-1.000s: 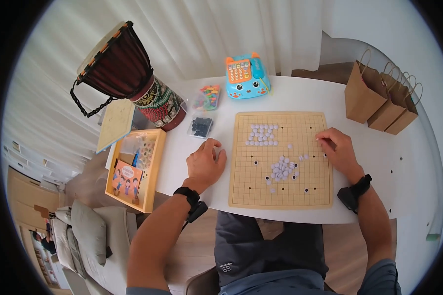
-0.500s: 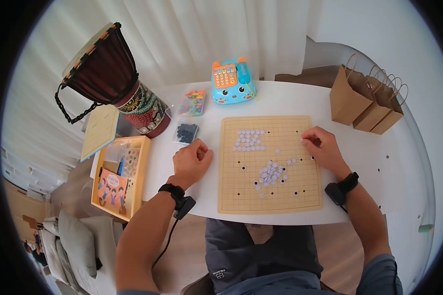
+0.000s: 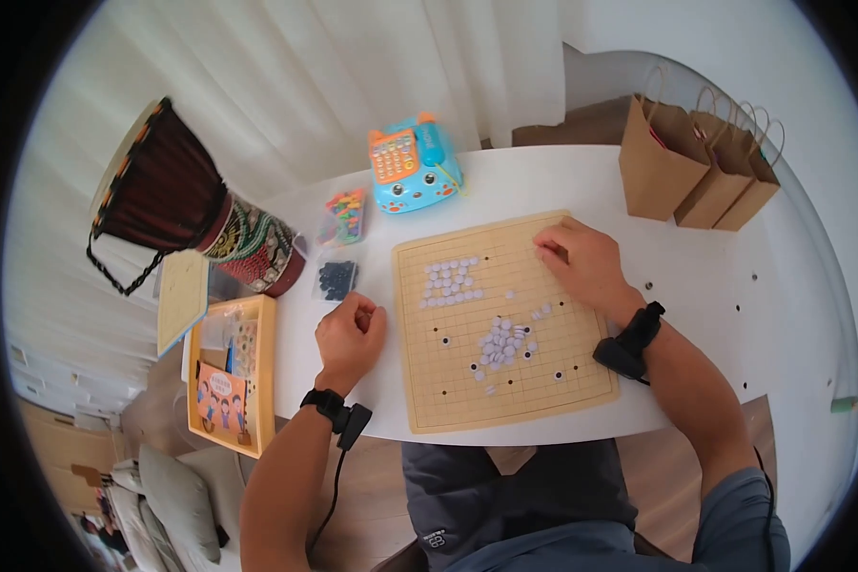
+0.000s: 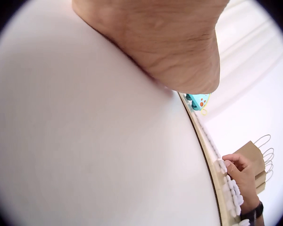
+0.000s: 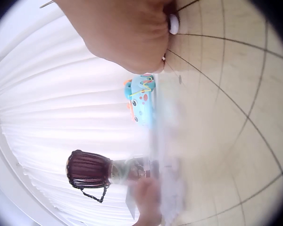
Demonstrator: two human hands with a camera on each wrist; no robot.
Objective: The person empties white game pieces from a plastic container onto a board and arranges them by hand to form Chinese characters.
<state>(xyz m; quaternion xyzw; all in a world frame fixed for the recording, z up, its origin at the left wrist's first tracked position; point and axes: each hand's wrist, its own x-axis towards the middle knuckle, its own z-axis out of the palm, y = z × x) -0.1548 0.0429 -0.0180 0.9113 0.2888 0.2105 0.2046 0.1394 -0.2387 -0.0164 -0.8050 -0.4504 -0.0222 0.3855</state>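
A square grid board [image 3: 419, 400] lies on the white table, with white round pieces in rows [image 3: 450, 283] at its upper left and a loose heap [image 3: 501, 345] near the middle. Over the board's upper right, the right hand [image 3: 586, 270] has bent fingers and thumb together; the right wrist view shows a white piece [image 5: 174, 24] at its fingers, seemingly pinched. On the table left of the board rests the left hand [image 3: 350, 338], loosely curled with nothing visible in it. Its fingertips are hidden in the left wrist view, where the palm side [image 4: 165, 42] fills the top.
Behind the left hand are a box of dark pieces [image 3: 337, 279] and a box of colourful pieces [image 3: 344, 216]. A toy phone [image 3: 414, 170] stands at the back, paper bags [image 3: 660, 167] at the right. Leftward are a drum [image 3: 176, 186] and a wooden tray [image 3: 263, 372].
The head view has shifted and turned, so the board appears tilted and farther left. My right hand has come farther in over the board from its right edge. The left hand stays beside the board.
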